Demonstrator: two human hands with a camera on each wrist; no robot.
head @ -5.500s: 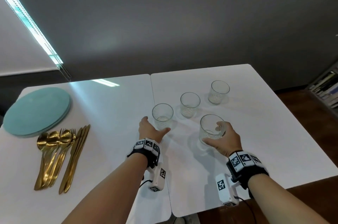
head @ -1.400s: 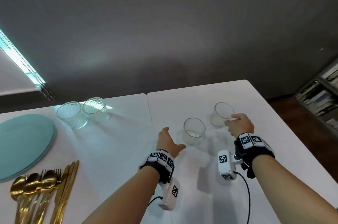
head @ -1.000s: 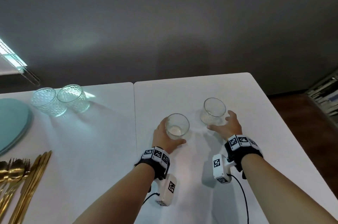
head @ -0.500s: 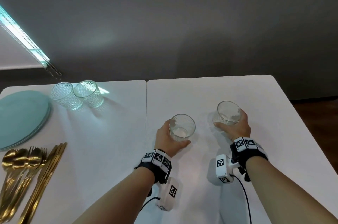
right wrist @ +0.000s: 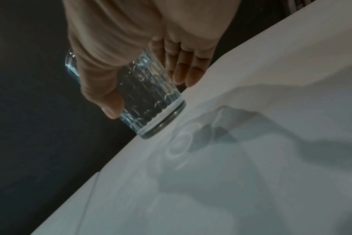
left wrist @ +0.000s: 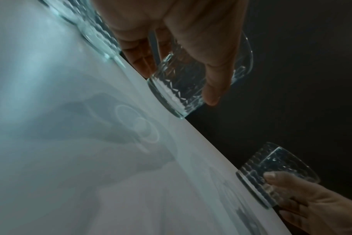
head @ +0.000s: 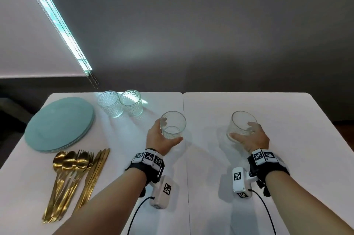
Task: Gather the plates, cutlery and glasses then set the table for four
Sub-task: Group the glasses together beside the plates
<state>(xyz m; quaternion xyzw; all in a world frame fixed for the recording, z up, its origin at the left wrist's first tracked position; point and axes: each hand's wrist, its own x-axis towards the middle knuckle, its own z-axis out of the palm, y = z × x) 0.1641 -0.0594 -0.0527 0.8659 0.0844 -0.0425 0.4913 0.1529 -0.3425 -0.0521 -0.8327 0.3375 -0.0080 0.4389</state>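
Two glasses are in the hands at this moment, one each. The left hand point(head: 160, 140) is curled round the left glass point(head: 173, 126), thumb on the near side low by the base and fingers wrapped over the far wall. The right hand point(head: 251, 139) is clamped on the right glass point(head: 241, 126), which tips slightly toward the left hand. In the wrist views both glasses look lifted just clear of the counter point(head: 287, 119), each casting a ring of light below its base.

These are short tumblers with thick bases and ribbed walls: stiff, probably fairly weighty for their size, smooth enough to slip, and breakable if knocked together or set down hard. A hold round the lower wall, as now, seems safest; the thin rim is the weak place.

Beyond and to the outside of the left hand stand two more patterned glasses point(head: 121, 103) touching or nearly so, then the stacked teal plates point(head: 59, 123), with the gold cutlery point(head: 72, 177) nearer the person.
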